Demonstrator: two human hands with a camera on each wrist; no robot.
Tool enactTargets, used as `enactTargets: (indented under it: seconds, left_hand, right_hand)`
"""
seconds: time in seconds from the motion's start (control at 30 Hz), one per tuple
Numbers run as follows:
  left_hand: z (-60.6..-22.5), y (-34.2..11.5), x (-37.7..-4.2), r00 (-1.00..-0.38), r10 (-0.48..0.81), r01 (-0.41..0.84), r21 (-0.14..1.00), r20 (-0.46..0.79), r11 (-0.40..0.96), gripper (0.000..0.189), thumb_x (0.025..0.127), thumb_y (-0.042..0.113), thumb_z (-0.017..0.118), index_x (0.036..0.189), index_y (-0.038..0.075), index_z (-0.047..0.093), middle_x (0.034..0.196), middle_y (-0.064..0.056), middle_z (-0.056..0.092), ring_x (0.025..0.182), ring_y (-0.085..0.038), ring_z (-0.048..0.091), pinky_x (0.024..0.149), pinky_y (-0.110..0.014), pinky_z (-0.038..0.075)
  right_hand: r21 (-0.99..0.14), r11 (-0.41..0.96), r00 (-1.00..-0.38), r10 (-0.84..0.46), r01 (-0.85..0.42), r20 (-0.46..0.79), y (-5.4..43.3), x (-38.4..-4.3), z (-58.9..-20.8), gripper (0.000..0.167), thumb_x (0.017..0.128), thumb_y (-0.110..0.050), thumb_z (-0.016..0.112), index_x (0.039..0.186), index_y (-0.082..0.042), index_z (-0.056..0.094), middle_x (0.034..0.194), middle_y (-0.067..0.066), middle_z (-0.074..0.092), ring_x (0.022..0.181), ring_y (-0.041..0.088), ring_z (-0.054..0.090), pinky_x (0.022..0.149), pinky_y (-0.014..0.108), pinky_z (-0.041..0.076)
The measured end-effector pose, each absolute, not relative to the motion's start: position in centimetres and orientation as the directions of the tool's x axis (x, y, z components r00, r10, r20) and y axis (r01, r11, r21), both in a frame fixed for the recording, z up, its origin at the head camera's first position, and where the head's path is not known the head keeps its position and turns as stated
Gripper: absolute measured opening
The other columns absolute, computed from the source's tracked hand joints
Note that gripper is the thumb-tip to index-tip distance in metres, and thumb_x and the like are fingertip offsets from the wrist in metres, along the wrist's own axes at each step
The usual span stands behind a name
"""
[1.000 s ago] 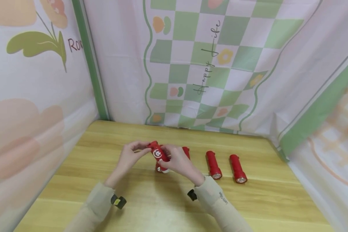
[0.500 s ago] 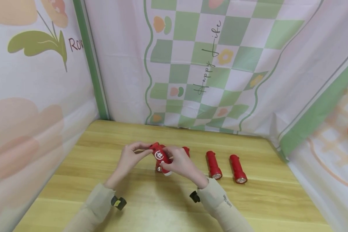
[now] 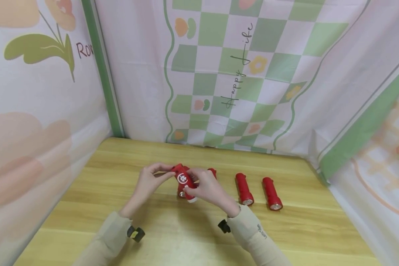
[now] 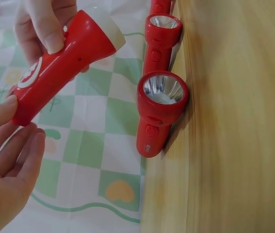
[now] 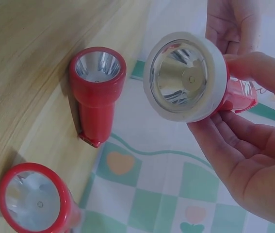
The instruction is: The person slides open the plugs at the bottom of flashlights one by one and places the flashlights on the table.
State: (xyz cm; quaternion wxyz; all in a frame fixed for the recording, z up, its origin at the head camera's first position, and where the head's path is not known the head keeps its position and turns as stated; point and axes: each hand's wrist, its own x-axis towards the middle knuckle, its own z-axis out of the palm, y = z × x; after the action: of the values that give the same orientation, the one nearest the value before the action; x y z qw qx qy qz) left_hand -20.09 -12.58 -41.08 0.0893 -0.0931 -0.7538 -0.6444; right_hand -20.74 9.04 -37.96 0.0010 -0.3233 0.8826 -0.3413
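A red flashlight [image 3: 182,178] with a white head ring and a white emblem hangs tilted above the table, between both hands. My left hand [image 3: 149,181] pinches its tail end between thumb and fingers. Around the body near the head, my right hand [image 3: 206,186] grips it, thumb on the upper side. The right wrist view looks into the held flashlight's clear lens [image 5: 181,75], which is unlit. Just beneath it, another red flashlight [image 4: 160,104] lies on the table, mostly hidden in the head view. A further red flashlight [image 3: 213,172] shows only its tail behind my right hand.
To the right, two more red flashlights, one nearer [image 3: 244,189] and one farther right [image 3: 272,194], lie on the wooden table [image 3: 173,236], lenses toward me. A patterned curtain [image 3: 219,92] stands along the table's back edge, with fabric walls at both sides.
The held flashlight has turned slightly and its head has shifted a little toward me and right, my right hand moving with it. The flashlights on the table have stayed put.
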Motion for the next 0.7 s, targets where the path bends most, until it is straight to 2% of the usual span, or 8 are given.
enactTargets:
  seconds: [0.27,0.53,0.7]
  left_hand:
    - [-41.11,-12.29,-19.82,-0.962,0.008,0.271,0.956,0.272,0.115,0.023,0.082,0.014,0.08,0.102,0.005,0.074,0.114,-0.014,0.074,0.101,-0.03,0.073,0.083,-0.025,0.061]
    - [-41.1,-12.29,-19.64,-0.962,-0.018,0.267,0.953,0.272,0.141,0.02,0.082,0.014,0.08,0.1,0.007,0.075,0.111,-0.011,0.075,0.096,-0.013,0.073,0.082,-0.023,0.061]
    - [-41.15,-12.36,-19.69,-0.96,-0.015,0.274,0.948,0.28,0.159,0.021,0.082,0.013,0.08,0.101,0.005,0.074,0.112,-0.013,0.075,0.094,-0.01,0.073,0.082,-0.023,0.061]
  right_hand:
    - [-0.602,0.561,-0.793,-0.569,-0.568,0.218,9.08,-20.59,-37.82,0.036,0.082,-0.008,0.076,0.116,-0.002,0.065,0.105,0.009,0.072,0.09,0.016,0.07,0.078,0.025,0.061]
    - [-0.605,0.547,-0.785,-0.575,-0.579,0.23,8.96,-20.49,-37.55,0.035,0.082,-0.008,0.077,0.115,-0.001,0.066,0.105,0.01,0.072,0.089,0.018,0.07,0.077,0.026,0.062]
    - [-0.61,0.527,-0.773,-0.585,-0.591,0.244,8.96,-20.47,-37.48,0.034,0.083,-0.008,0.077,0.115,-0.002,0.067,0.105,0.011,0.072,0.089,0.019,0.071,0.074,0.024,0.062]
